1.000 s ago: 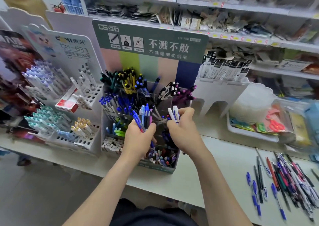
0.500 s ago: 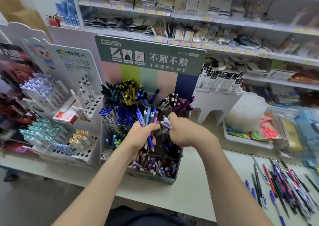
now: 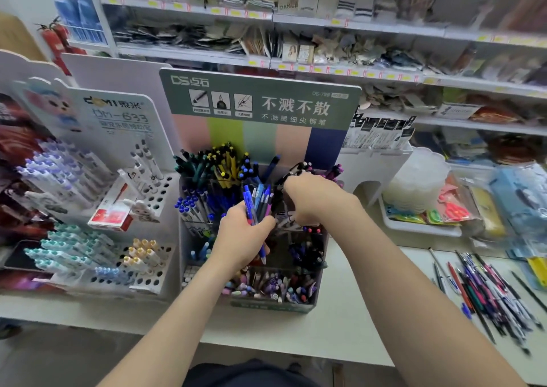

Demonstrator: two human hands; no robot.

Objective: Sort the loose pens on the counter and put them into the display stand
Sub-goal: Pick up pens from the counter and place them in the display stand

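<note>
Pens lie loose in a heap on the counter at the far right, well apart from the display stand. The stand sits at the middle of the counter, its compartments crowded with green, yellow, blue and purple pens. The left hand hovers over the stand's centre, fingers wrapped tightly round a bundle of blue and purple pens that points up and slightly away. Just beside it, the right hand reaches down into a compartment on the stand's right side. Its fingers curl downward, and the back of the hand hides whether they pinch anything. A white rack of markers stands to the left of the stand, and a white tray to its right.
</note>
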